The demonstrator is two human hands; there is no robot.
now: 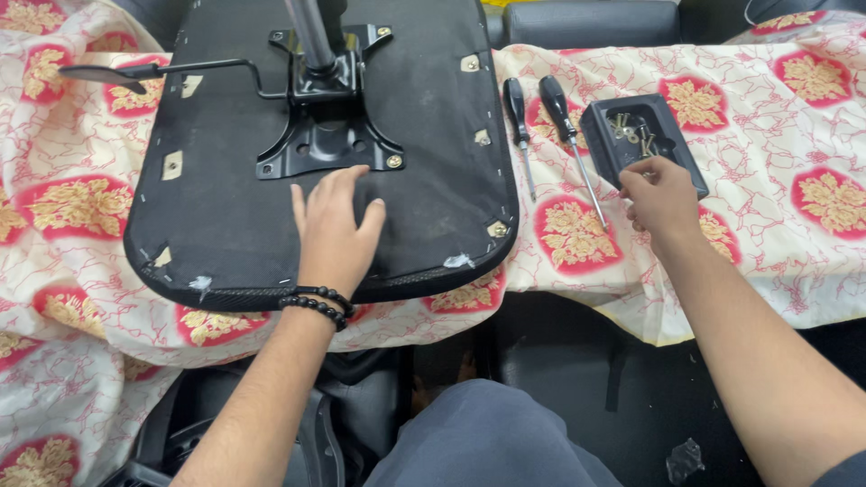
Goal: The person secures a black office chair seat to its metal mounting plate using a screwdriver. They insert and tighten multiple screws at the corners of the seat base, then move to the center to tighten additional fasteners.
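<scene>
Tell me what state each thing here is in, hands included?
Chair seat: upside down on the patterned cloth, metal mounting plate facing up.
Left hand: open, flat on the seat.
Right hand: fingers curled at the small black tray's edge.
Small black tray: holds loose screws.
Two screwdrivers: lying untouched on the cloth.

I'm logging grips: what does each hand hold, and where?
Left hand lies flat on the upturned seat base, gripping nothing. Right hand reaches into the black tray; any hold is hidden.
</scene>
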